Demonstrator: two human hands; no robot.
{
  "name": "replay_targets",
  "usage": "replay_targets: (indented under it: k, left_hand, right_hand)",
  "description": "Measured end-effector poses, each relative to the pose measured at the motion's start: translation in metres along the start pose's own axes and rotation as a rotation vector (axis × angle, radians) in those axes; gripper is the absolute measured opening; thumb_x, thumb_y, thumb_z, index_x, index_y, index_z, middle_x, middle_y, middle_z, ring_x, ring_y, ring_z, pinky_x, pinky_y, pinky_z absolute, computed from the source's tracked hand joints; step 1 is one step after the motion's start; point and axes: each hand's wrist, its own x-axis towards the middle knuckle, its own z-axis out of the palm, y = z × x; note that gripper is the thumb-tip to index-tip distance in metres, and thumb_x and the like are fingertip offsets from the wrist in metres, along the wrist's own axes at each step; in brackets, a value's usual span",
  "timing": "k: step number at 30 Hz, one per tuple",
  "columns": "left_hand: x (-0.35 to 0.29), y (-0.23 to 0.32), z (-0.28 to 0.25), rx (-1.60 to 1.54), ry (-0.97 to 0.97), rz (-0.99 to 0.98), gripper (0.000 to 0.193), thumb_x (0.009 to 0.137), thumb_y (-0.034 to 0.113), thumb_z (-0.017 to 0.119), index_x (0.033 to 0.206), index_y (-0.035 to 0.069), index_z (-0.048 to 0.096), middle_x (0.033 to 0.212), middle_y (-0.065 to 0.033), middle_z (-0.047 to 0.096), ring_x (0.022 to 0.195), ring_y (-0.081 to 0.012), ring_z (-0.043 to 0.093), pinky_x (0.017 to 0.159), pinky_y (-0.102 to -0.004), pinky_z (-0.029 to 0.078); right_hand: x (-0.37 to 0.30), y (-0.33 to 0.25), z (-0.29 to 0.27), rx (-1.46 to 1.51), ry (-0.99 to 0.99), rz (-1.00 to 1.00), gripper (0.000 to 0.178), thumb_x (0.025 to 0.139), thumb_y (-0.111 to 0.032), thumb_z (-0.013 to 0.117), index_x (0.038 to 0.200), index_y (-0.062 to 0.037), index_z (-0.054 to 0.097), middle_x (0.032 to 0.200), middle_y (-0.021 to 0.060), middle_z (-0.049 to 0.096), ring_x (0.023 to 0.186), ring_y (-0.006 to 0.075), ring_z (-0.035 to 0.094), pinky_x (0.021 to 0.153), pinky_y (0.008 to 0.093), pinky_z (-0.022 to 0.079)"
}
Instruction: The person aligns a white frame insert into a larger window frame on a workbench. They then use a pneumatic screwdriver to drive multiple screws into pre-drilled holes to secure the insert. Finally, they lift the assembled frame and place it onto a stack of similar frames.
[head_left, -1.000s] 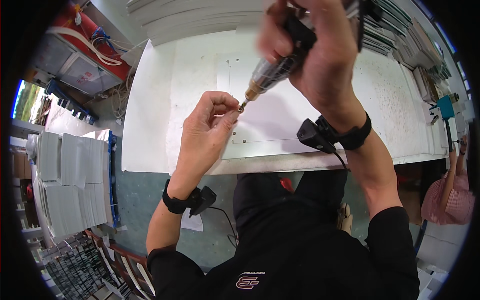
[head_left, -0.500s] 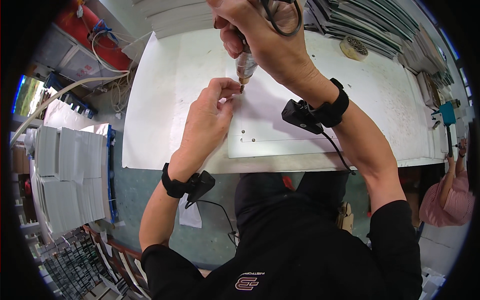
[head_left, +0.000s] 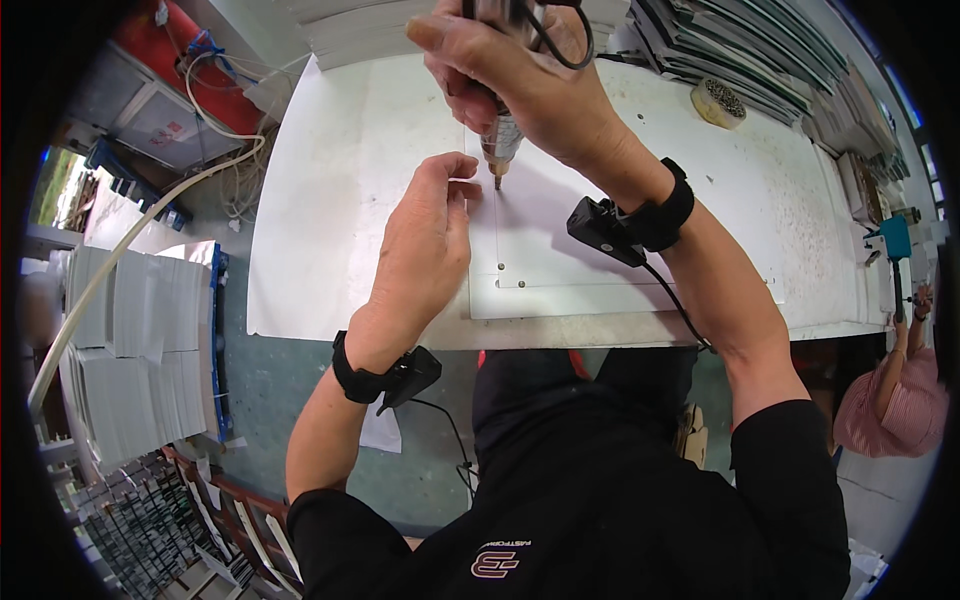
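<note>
L hand point(head_left: 422, 232) backed off pwr driver point(head_left: 503, 140), R hand point(head_left: 545, 90) gripping it

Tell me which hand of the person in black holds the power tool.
The right hand, wrapped around the power tool; the left hand is beside the tool's tip, not gripping it.

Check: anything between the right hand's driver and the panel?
Nothing visible. The right hand holds the driver, its tip down at the panel. The left hand has its fingers left of the tip, not under it. Detail at the tip is too small to tell.
</note>
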Motion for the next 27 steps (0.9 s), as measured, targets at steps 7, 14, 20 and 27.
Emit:
replay_targets:
  k: [7, 14, 20, 27]
  left_hand:
    - [0.003, 0.007, -0.004, 0.122, -0.015, 0.021, 0.023, 0.102, -0.001, 0.049, 0.124, 0.001, 0.053, 0.109, -0.0166, 0.068, 0.103, -0.0278, 0.069, 0.092, -0.0394, 0.052]
    - [0.041, 0.074, 0.026, 0.202, -0.287, 0.207, 0.022, 0.096, 0.008, 0.065, 0.117, 0.001, 0.064, 0.109, -0.0151, 0.071, 0.097, -0.0290, 0.071, 0.087, -0.0371, 0.055]
    - [0.108, 0.093, 0.129, 0.160, -0.467, 0.428, 0.025, 0.092, 0.012, 0.071, 0.115, 0.003, 0.067, 0.100, -0.0137, 0.070, 0.091, -0.0285, 0.069, 0.082, -0.0388, 0.054]
    - [0.136, 0.090, 0.188, 0.249, -0.442, 0.516, 0.021, 0.093, 0.017, 0.069, 0.110, 0.005, 0.071, 0.094, -0.0135, 0.067, 0.085, -0.0302, 0.066, 0.078, -0.0411, 0.053]
  right_hand:
    - [-0.002, -0.012, 0.012, -0.134, 0.132, -0.323, 0.018, 0.099, -0.021, 0.070, 0.093, -0.0055, 0.065, 0.067, -0.0045, 0.058, 0.054, 0.0036, 0.050, 0.050, 0.0231, 0.040]
    - [-0.061, -0.087, -0.093, -0.236, 0.451, -0.186, 0.025, 0.101, -0.028, 0.067, 0.090, -0.0054, 0.062, 0.070, -0.0002, 0.059, 0.051, 0.0047, 0.051, 0.047, 0.0223, 0.042]
    - [-0.113, -0.111, -0.160, -0.321, 0.676, -0.297, 0.026, 0.103, -0.028, 0.061, 0.088, -0.0077, 0.058, 0.062, -0.0015, 0.051, 0.047, 0.0058, 0.049, 0.046, 0.0236, 0.043]
    - [-0.140, -0.106, -0.186, -0.226, 0.749, -0.305, 0.024, 0.104, -0.026, 0.060, 0.090, -0.0077, 0.055, 0.072, 0.0002, 0.055, 0.047, 0.0067, 0.049, 0.046, 0.0238, 0.043]
